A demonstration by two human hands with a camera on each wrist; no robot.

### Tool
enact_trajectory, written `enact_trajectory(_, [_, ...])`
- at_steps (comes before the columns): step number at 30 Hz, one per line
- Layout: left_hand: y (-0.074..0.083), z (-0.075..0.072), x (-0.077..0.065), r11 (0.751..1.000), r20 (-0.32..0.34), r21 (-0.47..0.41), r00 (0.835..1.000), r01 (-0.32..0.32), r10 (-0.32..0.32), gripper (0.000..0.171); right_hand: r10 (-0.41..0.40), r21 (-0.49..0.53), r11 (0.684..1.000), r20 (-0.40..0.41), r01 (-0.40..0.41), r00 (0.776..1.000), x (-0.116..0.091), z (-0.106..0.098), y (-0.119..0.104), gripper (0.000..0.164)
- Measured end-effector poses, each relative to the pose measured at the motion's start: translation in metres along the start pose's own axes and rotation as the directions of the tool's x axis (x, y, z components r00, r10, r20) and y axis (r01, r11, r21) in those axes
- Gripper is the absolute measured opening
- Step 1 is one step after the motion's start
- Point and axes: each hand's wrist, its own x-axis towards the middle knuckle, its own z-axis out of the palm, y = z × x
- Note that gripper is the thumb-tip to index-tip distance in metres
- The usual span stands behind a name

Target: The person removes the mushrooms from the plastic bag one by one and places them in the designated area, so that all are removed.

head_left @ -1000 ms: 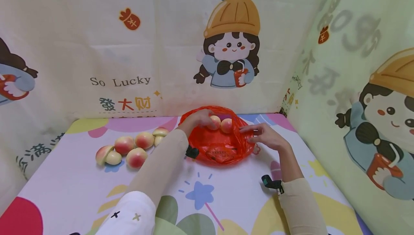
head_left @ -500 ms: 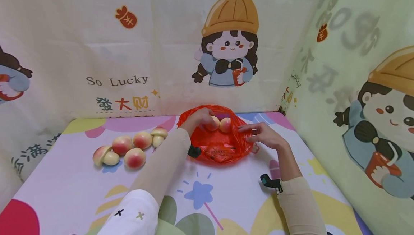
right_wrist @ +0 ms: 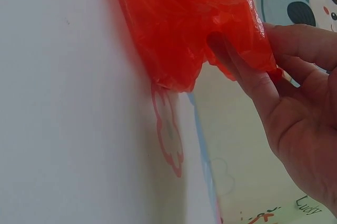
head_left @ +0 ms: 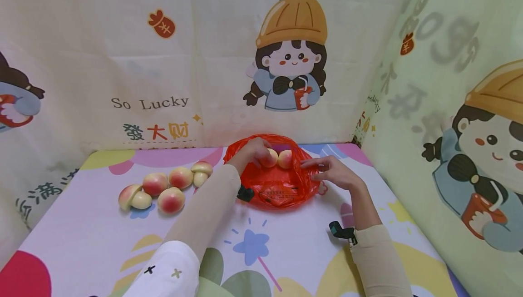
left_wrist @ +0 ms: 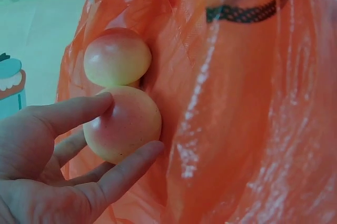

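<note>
A red plastic bag (head_left: 278,195) lies spread with its mouth wide at the back of the table. Inside it sit two cream-and-pink toy mushrooms, their rounded caps side by side. My left hand (head_left: 255,150) reaches into the bag and holds the nearer mushroom (left_wrist: 124,129) between thumb and fingers. The other mushroom (left_wrist: 117,58) touches it and is held by nothing. On the right, my right hand (head_left: 338,173) pinches the bag's side, with thin red plastic between thumb and fingers in the right wrist view. The mushrooms' stems are mostly hidden.
Several more toy mushrooms (head_left: 155,183) lie grouped on the patterned tablecloth (head_left: 94,233), left of the bag. A printed cloth wall (head_left: 220,61) rises right behind the table, and another cloth (head_left: 445,160) hangs along the right side.
My left wrist has turned and shifted slightly, its fingers staying at the same mushroom in the bag. The right hand keeps its place on the bag's side.
</note>
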Motion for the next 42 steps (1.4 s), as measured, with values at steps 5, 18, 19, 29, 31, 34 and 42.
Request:
enact_trajectory(5, [0.000,0.000,-0.006,0.999,0.005,-0.033,1.000,0.017,-0.017,0.043,-0.002,-0.011,1.000,0.004,0.002,1.000,0.001,0.000,0.000,0.036])
enact_trajectory(18, [0.000,0.003,-0.022,0.998,-0.013,-0.063,1.000,0.022,-0.023,0.035,-0.020,-0.014,1.000,0.009,0.020,1.000,0.001,0.002,-0.003,0.037])
enact_trajectory(19, [0.000,0.003,-0.023,0.998,-0.015,-0.066,1.000,0.022,-0.023,0.035,-0.019,-0.016,1.000,0.011,0.019,1.000,0.002,0.003,-0.002,0.037])
enact_trajectory(29, [0.001,0.004,-0.038,0.999,-0.013,-0.035,0.999,-0.041,0.041,0.049,-0.004,-0.026,1.000,0.010,0.005,1.000,0.001,0.002,0.005,0.036])
enact_trajectory(31, [0.000,0.003,-0.042,0.998,-0.018,-0.030,0.998,-0.056,0.055,0.051,-0.004,-0.018,1.000,0.015,0.005,1.000,0.001,0.001,0.005,0.036])
enact_trajectory(34, [-0.001,0.001,-0.047,0.996,-0.027,-0.027,0.997,-0.079,0.078,0.053,-0.006,-0.017,1.000,0.016,0.006,1.000,0.001,0.001,0.005,0.036])
enact_trajectory(42, [-0.006,-0.002,-0.064,0.986,-0.015,-0.013,0.986,-0.167,0.167,0.053,-0.008,-0.022,1.000,0.013,0.009,1.000,-0.001,0.001,0.004,0.037])
